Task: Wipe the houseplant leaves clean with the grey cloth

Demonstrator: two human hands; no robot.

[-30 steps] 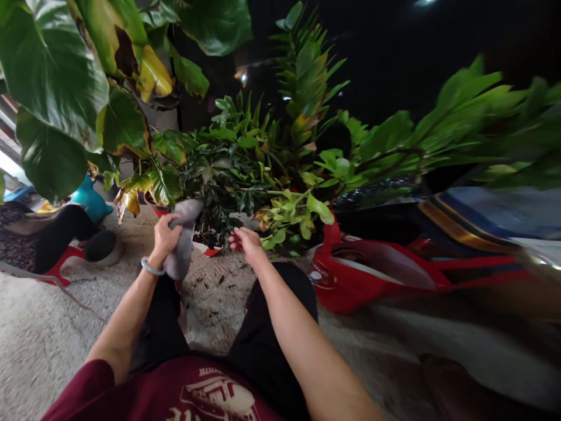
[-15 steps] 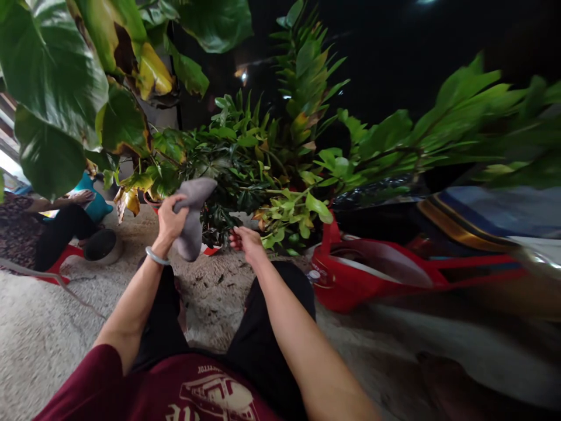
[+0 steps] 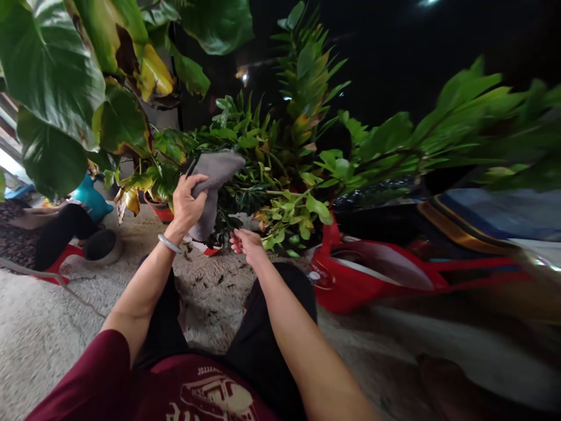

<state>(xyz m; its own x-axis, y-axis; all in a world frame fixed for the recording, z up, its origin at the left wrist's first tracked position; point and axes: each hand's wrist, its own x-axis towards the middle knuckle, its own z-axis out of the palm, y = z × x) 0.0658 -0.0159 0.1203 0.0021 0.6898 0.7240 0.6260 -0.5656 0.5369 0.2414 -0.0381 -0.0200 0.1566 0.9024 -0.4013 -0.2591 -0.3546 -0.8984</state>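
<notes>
A grey cloth (image 3: 214,181) hangs from my left hand (image 3: 188,202), whose fingers are closed on it. The cloth lies against the dark green leaves of a bushy potted plant (image 3: 249,196), hiding part of them. Just right of the cloth, my right hand (image 3: 246,242) pinches a dark leafy stem (image 3: 231,225) low on that plant. Below the leaves a bit of a red and white pot (image 3: 208,248) shows; most of it is covered.
Broad leaves (image 3: 48,64) overhang at upper left. A red bag (image 3: 342,280) stands on the right. At left another person (image 3: 48,234) sits near a grey bowl-like pot (image 3: 103,247). Behind my left hand is a red pot (image 3: 160,210). Fallen bits litter the concrete floor (image 3: 214,286).
My left hand has moved right and slightly up with the cloth, bringing it over the plant's leaves. My right hand has stayed nearly still on the stem.
</notes>
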